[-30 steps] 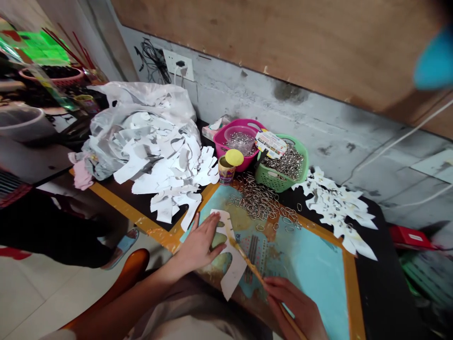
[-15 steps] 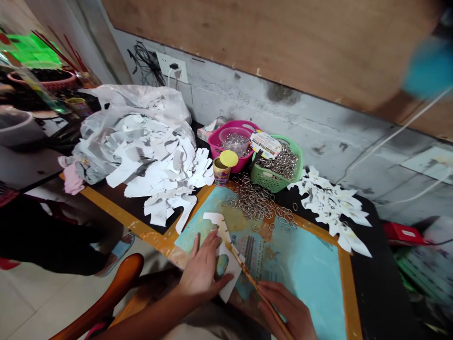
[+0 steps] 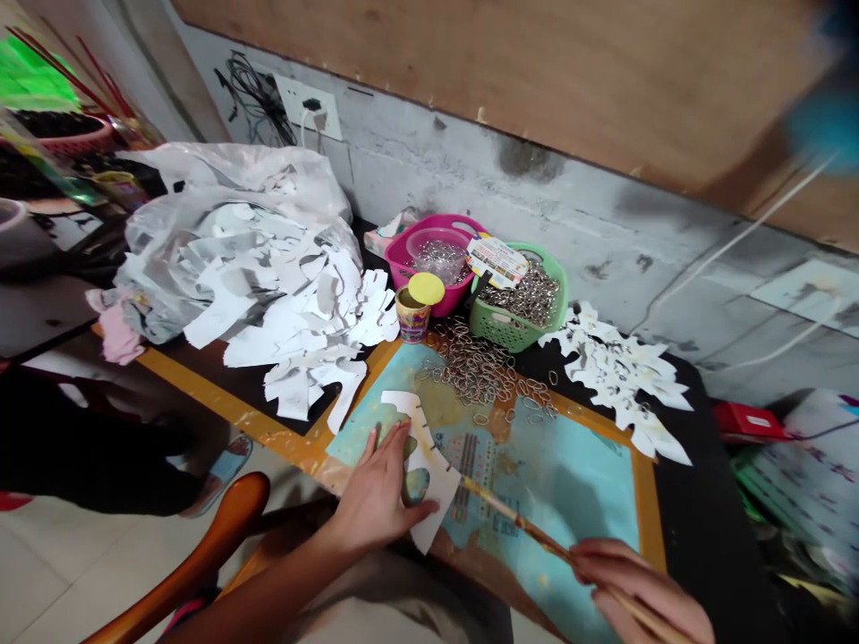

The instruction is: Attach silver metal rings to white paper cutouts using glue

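Note:
My left hand (image 3: 379, 487) lies flat with spread fingers on a white paper cutout (image 3: 424, 456), pressing it onto a blue-and-ochre stained board (image 3: 557, 501). My right hand (image 3: 637, 586) grips a wooden-handled brush (image 3: 523, 528) at the lower right. The brush's tip sits at the cutout's right edge, and its bristles look glue-wet. Behind the board stands a small glue cup (image 3: 412, 315) beside its yellow lid (image 3: 426, 288). Loose metal rings (image 3: 476, 371) lie heaped on the board's far edge.
A pile of white cutouts (image 3: 295, 313) lies on a plastic bag (image 3: 234, 192) to the left, with more cutouts (image 3: 617, 376) to the right. A pink bowl (image 3: 403, 259) and green basket (image 3: 516, 313) hold metal rings. A wooden chair arm (image 3: 201, 555) sits below. A seated person's dark-clothed legs (image 3: 100, 447) are at left.
My right hand has moved right, drawing the brush back across the cutout to its edge. My left hand stays on the paper. The view has shifted slightly.

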A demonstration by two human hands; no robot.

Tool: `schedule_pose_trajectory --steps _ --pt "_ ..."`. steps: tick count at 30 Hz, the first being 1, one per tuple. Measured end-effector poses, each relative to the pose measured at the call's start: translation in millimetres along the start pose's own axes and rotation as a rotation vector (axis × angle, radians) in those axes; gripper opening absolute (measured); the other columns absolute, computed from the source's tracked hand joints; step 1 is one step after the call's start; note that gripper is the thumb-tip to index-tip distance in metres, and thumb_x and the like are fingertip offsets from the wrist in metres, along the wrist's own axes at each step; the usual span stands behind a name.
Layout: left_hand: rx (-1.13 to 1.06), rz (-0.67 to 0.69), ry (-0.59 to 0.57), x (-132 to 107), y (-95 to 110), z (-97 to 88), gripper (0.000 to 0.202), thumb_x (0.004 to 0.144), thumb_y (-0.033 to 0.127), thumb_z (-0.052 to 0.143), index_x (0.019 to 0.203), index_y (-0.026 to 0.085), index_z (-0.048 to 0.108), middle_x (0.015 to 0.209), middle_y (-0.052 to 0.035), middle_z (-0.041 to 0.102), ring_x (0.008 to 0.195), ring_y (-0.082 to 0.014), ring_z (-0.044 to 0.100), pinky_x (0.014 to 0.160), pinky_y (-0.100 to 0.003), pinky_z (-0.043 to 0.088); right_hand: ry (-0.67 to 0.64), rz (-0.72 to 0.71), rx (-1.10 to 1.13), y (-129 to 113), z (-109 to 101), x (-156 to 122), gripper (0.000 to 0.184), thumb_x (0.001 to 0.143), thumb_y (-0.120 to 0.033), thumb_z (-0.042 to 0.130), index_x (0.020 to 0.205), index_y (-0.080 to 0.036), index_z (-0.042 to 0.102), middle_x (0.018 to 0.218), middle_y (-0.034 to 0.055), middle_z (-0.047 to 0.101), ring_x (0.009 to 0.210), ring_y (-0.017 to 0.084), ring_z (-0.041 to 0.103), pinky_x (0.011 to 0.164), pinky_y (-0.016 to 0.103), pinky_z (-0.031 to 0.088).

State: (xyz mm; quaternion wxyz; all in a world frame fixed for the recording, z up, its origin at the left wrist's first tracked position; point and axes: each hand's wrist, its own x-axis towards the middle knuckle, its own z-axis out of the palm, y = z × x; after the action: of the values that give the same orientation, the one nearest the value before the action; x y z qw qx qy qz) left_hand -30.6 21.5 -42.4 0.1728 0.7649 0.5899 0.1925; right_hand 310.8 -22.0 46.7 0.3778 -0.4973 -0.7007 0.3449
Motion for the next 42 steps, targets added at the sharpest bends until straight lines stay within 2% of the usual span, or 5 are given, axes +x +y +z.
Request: schedule_pose_trajectory --steps 5,10,15,19,42 --pt "-0.025 0.017 -0.027 6 -3 -8.1 0.122 0.070 0.045 0.083 0.156 0.016 0.001 0.153 -0.0273 0.044 0.141 -0.0414 0.044 0.121 -0.067 0.023 0.333 0.138 0.287 27 30 27 0.013 0.090 -0.033 0.072 0.093 -0.024 0.081 0.084 0.0080 0.076 0.061 0.019 0.070 0.056 0.028 0.061" --pt "-0.034 0.038 -0.016 0 -5 -6.1 0.119 0.075 0.045 0.079 0.157 0.017 -0.003 0.156 -0.0277 0.038 0.143 -0.0417 0.041 0.120 -0.069 0.023 0.194 0.165 0.426 35 65 83 0.022 0.090 -0.040 0.070 0.094 -0.021 0.079 0.089 0.0084 0.076 0.069 0.021 0.073 0.062 0.033 0.065" --pt "-0.006 0.042 -0.032 -9 -3 -0.8 0.115 0.076 0.044 0.079 0.156 0.021 -0.001 0.153 -0.0267 0.044 0.142 -0.0410 0.043 0.117 -0.072 0.025 -0.020 0.164 0.404 31 72 114 0.027 0.088 -0.046 0.071 0.087 -0.020 0.078 0.084 0.0070 0.075 0.070 0.022 0.074 0.064 0.033 0.066" --pt "-0.011 0.007 -0.058 -11 0 -1.3 0.117 0.073 0.042 0.081 0.156 0.020 0.000 0.154 -0.0264 0.043 0.143 -0.0407 0.041 0.119 -0.071 0.020 -0.021 0.143 0.399 31 70 121 0.030 0.087 -0.046 0.072 0.078 -0.018 0.076 0.077 0.0064 0.073 0.059 0.019 0.070 0.053 0.029 0.063" --pt "-0.005 0.029 -0.026 -10 -3 3.9 0.111 0.073 0.044 0.078 0.156 0.019 0.008 0.155 -0.0244 0.043 0.142 -0.0419 0.043 0.120 -0.070 0.020 -0.136 0.101 0.366 18 65 126 0.030 0.089 -0.045 0.069 0.077 -0.018 0.073 0.075 0.0058 0.070 0.062 0.018 0.067 0.054 0.027 0.059"
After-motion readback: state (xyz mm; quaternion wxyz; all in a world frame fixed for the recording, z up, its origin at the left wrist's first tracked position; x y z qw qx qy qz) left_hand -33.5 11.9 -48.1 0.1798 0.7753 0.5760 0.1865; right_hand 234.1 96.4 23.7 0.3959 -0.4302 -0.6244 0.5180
